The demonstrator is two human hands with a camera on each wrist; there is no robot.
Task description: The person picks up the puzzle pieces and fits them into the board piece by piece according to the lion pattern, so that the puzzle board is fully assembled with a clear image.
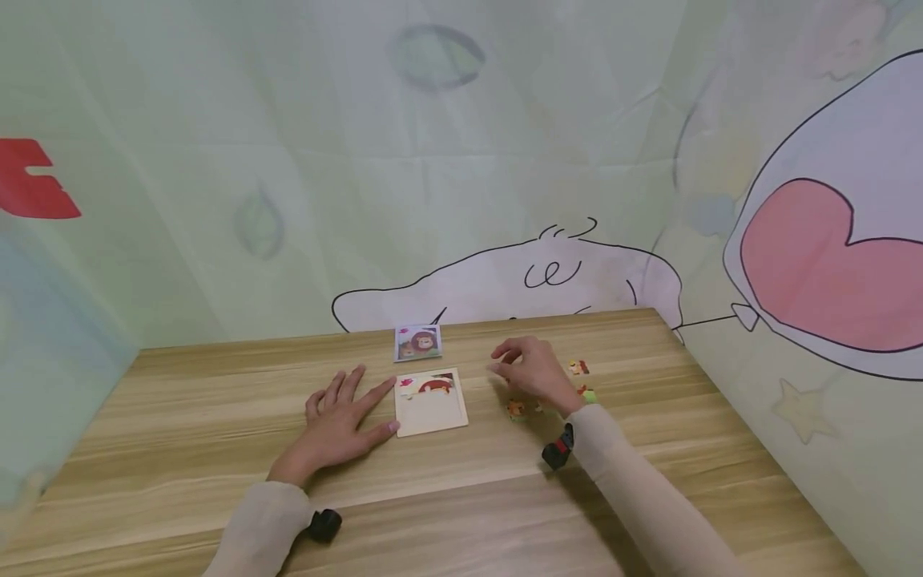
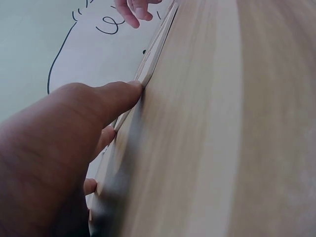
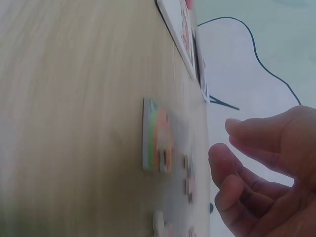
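Left arm [image 1: 254,525] stretched forward, sleeved; left hand [image 1: 337,430] palm down, low, fingers [image 1: 351,383] spread, thumb [image 1: 380,434] out sideways. Right arm [image 1: 645,489] angled inward, sleeved; right hand [image 1: 535,374] raised, fingers loosely bent, small gap between fingertips, from here.

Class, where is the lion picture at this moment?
In the head view, the lion picture lies on the table, left of the right hand, just behind the puzzle board.

The worktop [image 1: 447,521] shows streaky light-brown wood grain. Near its far edge, a card [image 1: 417,343] pairs a pale lilac border with a brown-maned lion. The cream board [image 1: 431,413] has pink and reddish-brown along its own far edge. Nearer the worktop's right edge, puzzle pieces [image 1: 515,409] mix orange, yellow, red and green.
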